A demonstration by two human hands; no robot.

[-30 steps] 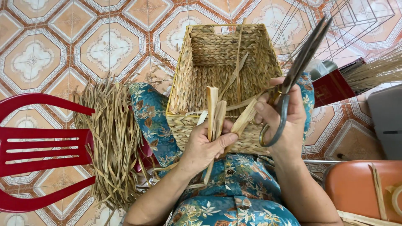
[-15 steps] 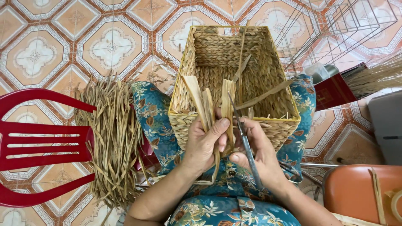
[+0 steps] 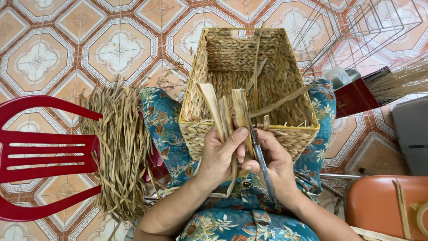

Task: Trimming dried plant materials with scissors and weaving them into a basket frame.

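A rectangular woven straw basket rests on my lap, its open top facing up. My left hand grips a bunch of flat dried straw strips that stick up over the basket's near rim. My right hand holds long metal scissors, their blades lying against the rightmost strip beside my left thumb. A few loose strips run across the inside of the basket.
A bundle of dried straw lies on a red plastic chair to my left. A wire frame and a dark red box sit at the right, an orange tray at the lower right. The floor is patterned tile.
My right hand has brought the scissors down from above the basket's right side to the strips in my left hand. The left hand has stayed on the strips.
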